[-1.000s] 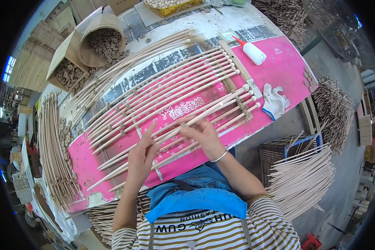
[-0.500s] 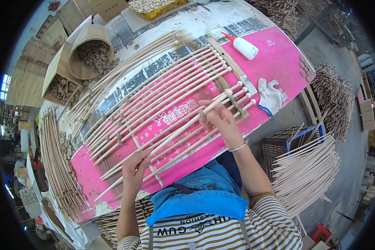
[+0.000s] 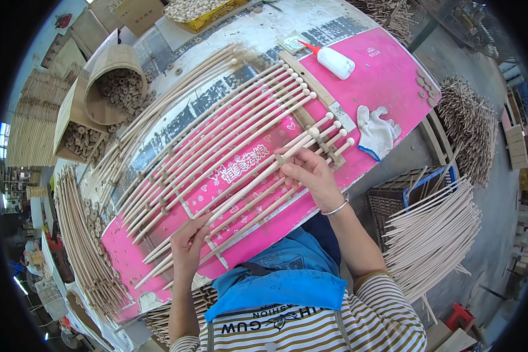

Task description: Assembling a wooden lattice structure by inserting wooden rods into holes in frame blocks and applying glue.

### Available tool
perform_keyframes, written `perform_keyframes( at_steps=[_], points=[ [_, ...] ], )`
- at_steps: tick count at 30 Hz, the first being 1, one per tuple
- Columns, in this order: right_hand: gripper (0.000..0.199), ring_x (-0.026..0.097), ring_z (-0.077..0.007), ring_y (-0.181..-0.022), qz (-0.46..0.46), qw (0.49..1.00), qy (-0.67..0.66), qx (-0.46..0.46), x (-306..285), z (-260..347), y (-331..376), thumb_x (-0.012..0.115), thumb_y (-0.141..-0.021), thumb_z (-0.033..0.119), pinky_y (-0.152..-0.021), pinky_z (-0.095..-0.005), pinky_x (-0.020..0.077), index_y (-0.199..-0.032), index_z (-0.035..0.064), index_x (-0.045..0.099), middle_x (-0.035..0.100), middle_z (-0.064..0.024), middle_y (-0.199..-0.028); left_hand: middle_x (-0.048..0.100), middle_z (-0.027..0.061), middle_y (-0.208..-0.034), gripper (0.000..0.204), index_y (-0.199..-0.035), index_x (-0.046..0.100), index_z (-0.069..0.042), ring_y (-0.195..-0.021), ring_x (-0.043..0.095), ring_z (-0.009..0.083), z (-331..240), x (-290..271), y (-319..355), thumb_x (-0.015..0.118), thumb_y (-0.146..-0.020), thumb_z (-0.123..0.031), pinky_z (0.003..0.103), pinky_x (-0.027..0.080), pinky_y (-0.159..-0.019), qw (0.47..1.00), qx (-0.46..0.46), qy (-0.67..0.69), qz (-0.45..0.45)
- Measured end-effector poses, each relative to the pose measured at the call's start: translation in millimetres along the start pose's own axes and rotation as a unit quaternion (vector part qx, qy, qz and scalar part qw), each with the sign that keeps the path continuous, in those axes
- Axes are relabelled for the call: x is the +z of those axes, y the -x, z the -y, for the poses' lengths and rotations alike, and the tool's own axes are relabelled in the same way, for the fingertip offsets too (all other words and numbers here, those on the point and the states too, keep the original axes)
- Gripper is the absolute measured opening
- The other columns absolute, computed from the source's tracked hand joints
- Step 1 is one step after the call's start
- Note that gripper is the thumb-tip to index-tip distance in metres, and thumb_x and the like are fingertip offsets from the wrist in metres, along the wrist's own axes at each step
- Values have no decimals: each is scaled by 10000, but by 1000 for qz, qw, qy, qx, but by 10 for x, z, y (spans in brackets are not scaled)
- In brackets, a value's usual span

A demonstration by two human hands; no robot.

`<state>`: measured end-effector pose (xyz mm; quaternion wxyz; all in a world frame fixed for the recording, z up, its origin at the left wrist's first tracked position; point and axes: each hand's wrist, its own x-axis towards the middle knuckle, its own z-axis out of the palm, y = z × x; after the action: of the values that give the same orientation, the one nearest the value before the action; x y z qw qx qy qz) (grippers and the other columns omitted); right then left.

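A long wooden stick [image 3: 247, 186] with a round ball end lies slantwise across both my hands, above the pink tabletop [image 3: 369, 76]. My left hand [image 3: 189, 236] is closed on its lower part, thumb and fingers pinching it. Toward the ball end, my right hand [image 3: 310, 175] pinches the same stick just beside a small wooden ring [image 3: 279, 159] threaded on it. More ball-ended sticks [image 3: 327, 141] lie beneath and beside my right hand. Beyond them, a row of similar sticks [image 3: 229, 120] rests side by side, several carrying rings near their lower ends.
A notched wooden strip [image 3: 317, 91] runs past the ball ends. Farther right are a white glue bottle [image 3: 336, 63] with a red tip and a white glove [image 3: 376, 132]. A round tub of wooden rings [image 3: 112, 58] lies tipped at left. Stick bundles [image 3: 431, 234] sit off the table's right side.
My right thumb and fingers, more spread around the ring before, have drawn together on the stick. My left hand keeps its pinch. The whole view has shifted slightly.
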<state>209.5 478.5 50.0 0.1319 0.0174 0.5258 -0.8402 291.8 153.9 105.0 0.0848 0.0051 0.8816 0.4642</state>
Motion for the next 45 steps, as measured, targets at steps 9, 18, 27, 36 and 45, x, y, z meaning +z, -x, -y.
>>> perform_keyframes(
  at_steps=[9,18,27,36,45],
  points=[
    [240,629,-14,-800,-58,994,89,-9,-132,-27,-82,774,-1011,165,-684,-186,503,-1165,-5,704,710,15,-947,613,60,-810,307,-1257,761,4,-740,567,122,130,57,-133,696,-958,16,266,439,-681,1000,20,-14,-9],
    [236,597,-13,-683,-113,973,196,-45,-181,81,-147,795,-988,235,-589,-203,445,-1071,16,772,687,29,-789,663,95,-854,298,-1246,767,-10,-784,639,175,88,110,-331,693,-958,16,303,490,-710,998,38,-45,-5],
    [245,564,-49,-607,-233,920,300,-94,-476,192,-126,757,-1009,249,-557,-249,434,-993,4,753,654,2,-675,641,100,-973,251,-1211,766,-33,-843,666,209,67,492,-883,690,-974,5,318,523,-730,986,126,-91,-60],
    [207,560,-36,-678,-216,931,279,-97,-506,150,-80,725,-1037,204,-605,-232,445,-1065,0,739,657,20,-763,644,97,-991,229,-1196,770,-59,-865,683,259,170,652,-1039,705,-977,-36,363,543,-740,983,118,-128,-64],
    [171,555,-26,-679,-182,936,288,-86,-571,101,-11,666,-1075,158,-598,-192,446,-1142,15,731,654,20,-804,642,80,-1017,284,-1195,783,-93,-969,640,285,130,792,-1137,760,-913,-72,424,505,-823,943,199,-250,-89]
  ],
)
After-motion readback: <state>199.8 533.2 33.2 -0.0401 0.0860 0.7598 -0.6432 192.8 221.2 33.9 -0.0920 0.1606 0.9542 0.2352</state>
